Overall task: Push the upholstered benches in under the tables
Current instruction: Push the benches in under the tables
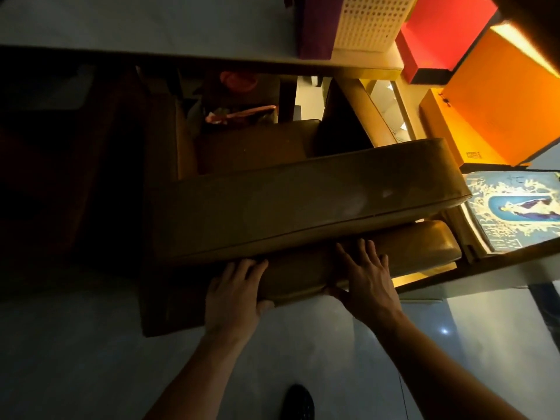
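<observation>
A tan upholstered bench (403, 250) lies low in front of me, its padded near edge towards me. A longer tan padded cushion (303, 201) overlaps it from above and hides its far side. My left hand (235, 294) rests on the bench's near left end, fingers on top and thumb under the edge. My right hand (366, 274) lies flat with spread fingers on the bench top. A pale table top (145, 28) spans the upper part of the view, with dark space beneath it. Another padded seat (257, 144) sits under that table.
On the table stand a white perforated basket (369, 22) and a purple box (315, 28). Red (439, 34) and orange (503, 98) boxes are stacked at the upper right. A blue printed box (515, 207) lies to the right. Grey floor (75, 359) and my dark shoe (298, 403) are below.
</observation>
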Motion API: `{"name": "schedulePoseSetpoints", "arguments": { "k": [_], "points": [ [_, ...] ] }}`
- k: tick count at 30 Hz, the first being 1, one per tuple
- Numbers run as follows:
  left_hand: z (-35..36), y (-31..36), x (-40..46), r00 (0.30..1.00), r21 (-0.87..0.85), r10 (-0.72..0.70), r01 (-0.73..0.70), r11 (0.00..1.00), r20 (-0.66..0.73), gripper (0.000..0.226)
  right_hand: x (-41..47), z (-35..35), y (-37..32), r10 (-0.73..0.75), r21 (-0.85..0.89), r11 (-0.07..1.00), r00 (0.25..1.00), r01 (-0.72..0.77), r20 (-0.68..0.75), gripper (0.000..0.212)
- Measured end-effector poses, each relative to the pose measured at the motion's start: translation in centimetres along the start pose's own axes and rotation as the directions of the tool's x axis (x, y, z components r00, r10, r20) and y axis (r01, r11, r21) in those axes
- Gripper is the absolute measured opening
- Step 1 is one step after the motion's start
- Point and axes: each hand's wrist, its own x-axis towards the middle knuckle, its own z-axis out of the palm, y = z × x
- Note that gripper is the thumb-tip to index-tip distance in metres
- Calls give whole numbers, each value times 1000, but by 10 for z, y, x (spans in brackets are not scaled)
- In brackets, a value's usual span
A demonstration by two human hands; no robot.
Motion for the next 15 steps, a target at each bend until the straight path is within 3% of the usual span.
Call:
{"name": "schedulePoseSetpoints", "arguments": {
  "k": [6, 15],
  "points": [
    [2, -36, -19, 999, -22, 38, -38, 999, -6, 75, -24, 10, -34, 25, -57, 998, 1000, -25, 4, 99],
    [-11, -133, -70, 992, -49, 118, -116, 992, 50, 77, -86, 35, -136, 91, -56, 995, 995, -88, 43, 102]
  ]
}}
